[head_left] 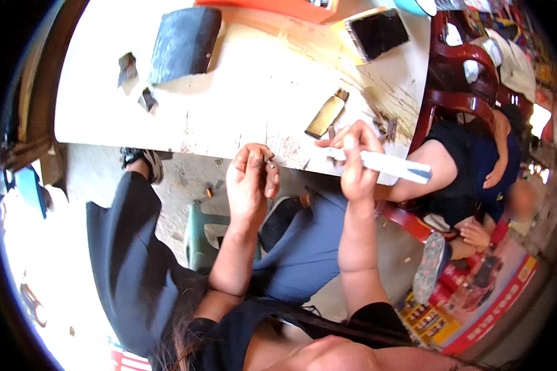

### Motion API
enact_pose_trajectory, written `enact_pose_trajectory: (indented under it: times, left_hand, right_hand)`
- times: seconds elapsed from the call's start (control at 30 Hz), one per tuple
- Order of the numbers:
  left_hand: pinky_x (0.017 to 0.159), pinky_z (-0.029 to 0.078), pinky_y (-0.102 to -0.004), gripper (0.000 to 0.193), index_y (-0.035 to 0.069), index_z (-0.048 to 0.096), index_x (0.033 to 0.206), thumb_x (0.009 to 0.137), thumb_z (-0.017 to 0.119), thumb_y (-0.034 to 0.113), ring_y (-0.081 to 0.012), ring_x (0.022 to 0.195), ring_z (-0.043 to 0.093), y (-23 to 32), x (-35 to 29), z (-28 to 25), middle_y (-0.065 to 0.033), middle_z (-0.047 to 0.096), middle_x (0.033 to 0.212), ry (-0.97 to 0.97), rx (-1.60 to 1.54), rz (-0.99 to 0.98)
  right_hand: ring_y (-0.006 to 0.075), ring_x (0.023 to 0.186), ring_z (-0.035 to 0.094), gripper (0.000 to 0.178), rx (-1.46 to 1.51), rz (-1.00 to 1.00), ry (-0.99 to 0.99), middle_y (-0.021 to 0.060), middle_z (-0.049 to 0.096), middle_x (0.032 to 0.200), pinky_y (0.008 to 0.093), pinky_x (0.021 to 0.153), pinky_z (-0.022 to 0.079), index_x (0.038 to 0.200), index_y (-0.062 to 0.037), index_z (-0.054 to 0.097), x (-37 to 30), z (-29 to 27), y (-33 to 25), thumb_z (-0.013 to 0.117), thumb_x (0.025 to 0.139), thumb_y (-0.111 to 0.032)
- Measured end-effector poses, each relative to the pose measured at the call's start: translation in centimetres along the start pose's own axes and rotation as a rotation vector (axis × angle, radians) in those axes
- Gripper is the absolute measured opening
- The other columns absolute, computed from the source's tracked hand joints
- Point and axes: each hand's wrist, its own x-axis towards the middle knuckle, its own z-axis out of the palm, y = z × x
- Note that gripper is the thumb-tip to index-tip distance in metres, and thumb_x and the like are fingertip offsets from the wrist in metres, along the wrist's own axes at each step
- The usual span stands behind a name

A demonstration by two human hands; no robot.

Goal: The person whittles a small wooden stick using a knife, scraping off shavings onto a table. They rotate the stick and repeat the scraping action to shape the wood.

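Note:
At the near edge of the white table, my left hand pinches a small brownish piece between thumb and fingers; its kind is too small to tell. My right hand is closed around a slim tool with a white handle. The handle sticks out to the right, and the tool's narrow end points left toward my left hand, a gap apart from it. Just beyond my right hand lie a flat brass-coloured piece and several short dark brown sticks.
A dark grey curved slab and small dark scraps lie far left. An orange tray and a black block on yellow stand at the back. Red-brown chairs and a seated person are right; a green stool is below.

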Motion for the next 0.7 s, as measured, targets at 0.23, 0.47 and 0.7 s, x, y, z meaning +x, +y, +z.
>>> enact_pose_trajectory:
  times: [0.23,0.47,0.7]
  left_hand:
    - [0.047,0.039,-0.0197,0.025,-0.003,0.047,0.109,0.098,0.041,0.019,-0.0086,0.046,0.045,1.8,-4.8,3.7,-0.0205,0.064,0.09,-0.288,-0.108,0.046]
    - [0.045,0.039,-0.0203,0.032,-0.005,0.05,0.115,0.096,0.048,0.02,-0.0088,0.046,0.045,3.1,-8.4,5.0,-0.0216,0.063,0.092,-0.377,-0.098,0.132]
    - [0.053,0.033,-0.0186,0.036,-0.003,0.053,0.121,0.091,0.058,0.015,-0.006,0.059,0.039,0.8,-6.0,4.8,-0.007,0.06,0.093,-0.187,-0.142,-0.067]
  right_hand:
    - [0.0208,0.051,0.049,0.022,-0.42,0.091,0.172,0.0102,0.052,0.06,0.0358,0.052,0.041,0.075,-0.0007,0.047,0.8,-2.2,2.5,0.051,0.09,-0.016]
    - [0.0375,0.064,0.06,0.026,-0.796,0.122,0.079,0.0176,0.058,0.064,0.0435,0.057,0.047,0.079,-0.0026,0.054,1.6,1.1,1.4,0.068,0.076,-0.025]
    - [0.0341,0.072,0.06,0.03,-0.833,0.024,0.08,0.0128,0.062,0.079,0.0417,0.062,0.047,0.084,-0.0046,0.055,2.4,2.5,1.9,0.074,0.07,-0.023]
